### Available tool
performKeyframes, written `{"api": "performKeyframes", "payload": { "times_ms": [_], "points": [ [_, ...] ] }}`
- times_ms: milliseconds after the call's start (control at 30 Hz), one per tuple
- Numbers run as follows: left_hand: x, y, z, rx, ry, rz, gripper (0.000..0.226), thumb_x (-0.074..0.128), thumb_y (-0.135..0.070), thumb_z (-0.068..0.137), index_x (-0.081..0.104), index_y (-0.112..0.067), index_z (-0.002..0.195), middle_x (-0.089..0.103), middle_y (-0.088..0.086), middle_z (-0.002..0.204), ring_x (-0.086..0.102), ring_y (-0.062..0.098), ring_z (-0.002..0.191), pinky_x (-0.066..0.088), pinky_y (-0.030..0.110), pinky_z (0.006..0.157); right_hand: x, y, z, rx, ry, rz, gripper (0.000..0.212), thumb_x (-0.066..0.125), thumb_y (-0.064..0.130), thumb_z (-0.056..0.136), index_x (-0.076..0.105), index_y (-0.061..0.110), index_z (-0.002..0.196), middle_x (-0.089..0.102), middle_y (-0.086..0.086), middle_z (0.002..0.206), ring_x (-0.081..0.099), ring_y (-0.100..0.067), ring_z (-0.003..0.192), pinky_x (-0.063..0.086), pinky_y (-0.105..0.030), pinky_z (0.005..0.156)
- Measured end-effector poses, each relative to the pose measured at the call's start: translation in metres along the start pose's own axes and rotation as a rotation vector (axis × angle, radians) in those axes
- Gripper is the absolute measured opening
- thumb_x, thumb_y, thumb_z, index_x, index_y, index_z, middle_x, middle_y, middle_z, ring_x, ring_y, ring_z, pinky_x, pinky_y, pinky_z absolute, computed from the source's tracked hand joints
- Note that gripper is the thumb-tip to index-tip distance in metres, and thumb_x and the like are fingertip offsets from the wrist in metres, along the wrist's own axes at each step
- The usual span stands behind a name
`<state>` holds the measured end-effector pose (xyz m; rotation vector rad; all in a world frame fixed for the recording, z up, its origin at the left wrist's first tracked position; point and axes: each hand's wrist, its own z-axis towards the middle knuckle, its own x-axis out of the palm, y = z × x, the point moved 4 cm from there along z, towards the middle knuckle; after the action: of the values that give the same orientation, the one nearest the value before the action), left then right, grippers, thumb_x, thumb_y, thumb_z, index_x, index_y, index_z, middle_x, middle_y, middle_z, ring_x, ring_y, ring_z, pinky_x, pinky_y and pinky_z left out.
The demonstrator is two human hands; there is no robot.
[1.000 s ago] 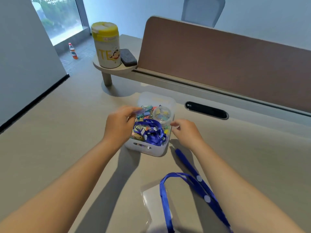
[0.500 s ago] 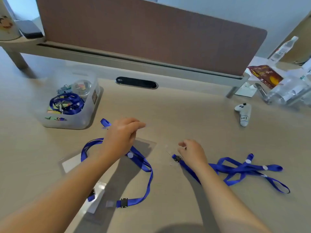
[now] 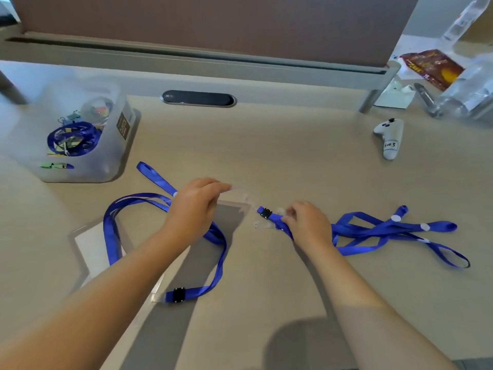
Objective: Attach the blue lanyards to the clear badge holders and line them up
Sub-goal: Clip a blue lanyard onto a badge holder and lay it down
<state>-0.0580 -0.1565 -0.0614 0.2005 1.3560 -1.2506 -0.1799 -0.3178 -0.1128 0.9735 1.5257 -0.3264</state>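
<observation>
My left hand [image 3: 193,209] covers the near edge of a clear badge holder [image 3: 232,212], and where the looped lanyard [image 3: 112,231] crosses under my wrist I cannot see; my right hand [image 3: 309,225] hides the strap of the tangled lanyard [image 3: 386,231] just right of that holder, so the grip itself is unreadable; the clear clip [image 3: 262,225] beside the holder is too faint to tell its shape; contents of the storage bin [image 3: 112,161], far left of the holder, blur together; the handwritten label on the white controller [image 3: 389,137], far right, is too small to read; bottles [image 3: 469,89] beyond it are cut by the frame edge.
</observation>
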Motion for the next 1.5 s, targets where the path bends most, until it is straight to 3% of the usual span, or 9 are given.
{"api": "performKeyframes", "payload": {
  "times_ms": [133,300,433,633,767,900,1167,1367,1500],
  "points": [
    [-0.006,0.007,0.005,-0.117,-0.086,-0.123,0.030,0.043,0.005,0.088,0.063,-0.004,0.109,0.066,0.016,0.109,0.057,0.028,0.103,0.033,0.013,0.079,-0.017,0.021,0.000,-0.066,-0.224,0.174,0.028,0.042,0.022,0.094,0.062,0.006,0.107,0.063,-0.008,0.112,0.057,-0.027,0.100,0.041,-0.033,0.080],
    [-0.018,0.015,0.005,-0.153,-0.135,-0.170,0.031,0.042,0.002,0.090,0.061,-0.008,0.113,0.066,0.012,0.109,0.051,0.013,0.089,0.035,0.003,0.067,-0.026,0.047,0.007,-0.188,-0.358,0.428,0.019,0.051,0.015,0.091,0.063,0.006,0.102,0.064,-0.010,0.105,0.056,-0.023,0.092,0.035,-0.025,0.072],
    [-0.022,0.023,-0.007,-0.147,-0.124,-0.198,0.033,0.040,0.001,0.090,0.058,-0.009,0.117,0.064,0.012,0.117,0.056,0.024,0.106,0.037,0.022,0.085,-0.025,0.064,0.004,-0.287,-0.389,0.458,0.022,0.050,0.010,0.092,0.067,0.004,0.102,0.070,-0.012,0.106,0.059,-0.022,0.093,0.041,-0.029,0.079],
    [-0.039,0.038,-0.028,-0.160,-0.184,-0.345,0.033,0.040,0.002,0.090,0.057,-0.007,0.117,0.062,0.010,0.115,0.054,0.015,0.097,0.044,0.027,0.085,-0.019,0.090,-0.027,-0.424,-0.542,0.505,0.028,0.042,0.007,0.094,0.066,0.005,0.108,0.067,-0.018,0.105,0.061,-0.028,0.093,0.045,-0.038,0.085],
    [-0.061,0.031,-0.043,-0.164,-0.254,-0.479,0.032,0.040,0.000,0.091,0.057,-0.006,0.117,0.057,0.000,0.107,0.047,0.008,0.096,0.039,0.019,0.084,-0.025,0.114,-0.048,-0.497,-0.576,0.409,0.035,0.034,0.009,0.098,0.056,0.006,0.124,0.055,-0.020,0.117,0.054,-0.029,0.107,0.032,-0.015,0.078],
    [-0.077,0.025,-0.057,-0.201,-0.248,-0.599,0.031,0.038,-0.004,0.093,0.055,-0.007,0.118,0.048,-0.004,0.103,0.043,0.011,0.096,0.038,0.026,0.086,-0.032,0.137,-0.065,-0.533,-0.525,0.414,0.038,0.030,0.007,0.098,0.039,-0.001,0.134,0.046,-0.017,0.135,0.043,-0.026,0.125,0.029,-0.016,0.094],
    [-0.075,0.034,-0.067,-0.457,-0.271,-0.919,0.028,0.040,-0.004,0.093,0.057,-0.007,0.115,0.053,0.006,0.109,0.049,0.026,0.107,0.041,0.045,0.102,-0.029,0.158,-0.083,-0.632,-0.491,0.560,0.019,0.040,0.010,0.096,0.056,0.001,0.103,0.052,0.000,0.076,0.049,-0.018,0.057,0.043,-0.031,0.060],
    [-0.071,0.030,-0.061,-0.513,-0.300,-1.059,0.026,0.041,-0.002,0.092,0.056,-0.005,0.113,0.054,0.007,0.101,0.052,0.025,0.096,0.046,0.034,0.082,-0.039,0.163,-0.082,-0.616,-0.519,0.521,0.025,0.037,0.015,0.098,0.054,0.003,0.112,0.055,-0.004,0.084,0.046,-0.012,0.065,0.035,-0.005,0.054],
    [-0.075,0.023,-0.053,-0.482,-0.307,-1.075,0.026,0.043,-0.003,0.092,0.057,-0.004,0.113,0.057,0.005,0.097,0.053,0.026,0.099,0.047,0.037,0.088,-0.042,0.169,-0.073,-0.552,-0.371,0.549,0.018,0.041,0.014,0.096,0.055,0.007,0.087,0.058,-0.002,0.072,0.042,-0.006,0.055,0.035,-0.016,0.053]
  ]
}}
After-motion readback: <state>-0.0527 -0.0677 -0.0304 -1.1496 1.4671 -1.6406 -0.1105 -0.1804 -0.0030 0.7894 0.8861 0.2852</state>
